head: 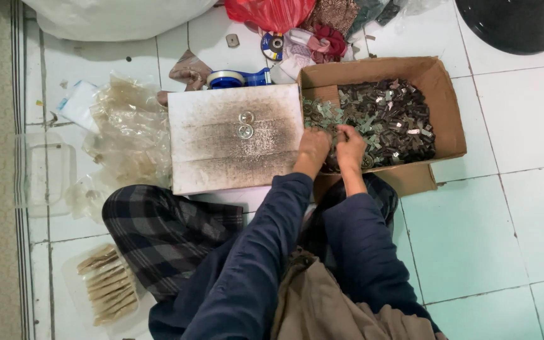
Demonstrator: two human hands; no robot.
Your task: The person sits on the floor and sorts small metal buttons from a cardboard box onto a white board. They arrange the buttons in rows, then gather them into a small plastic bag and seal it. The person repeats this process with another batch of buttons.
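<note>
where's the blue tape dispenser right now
In the head view, the blue tape dispenser lies on the tiled floor just beyond the stained white board, left of the cardboard box.

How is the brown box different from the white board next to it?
The brown box has raised walls and holds a heap of small metal pieces; the white board lies flat with only two round metal rings on it. The box looks clean brown; the board is smudged grey. Both hands reach into the box, not the board. Both sit on the tiled floor.

single head cam, steep downward view, close over lap & floor (511, 208)
</note>
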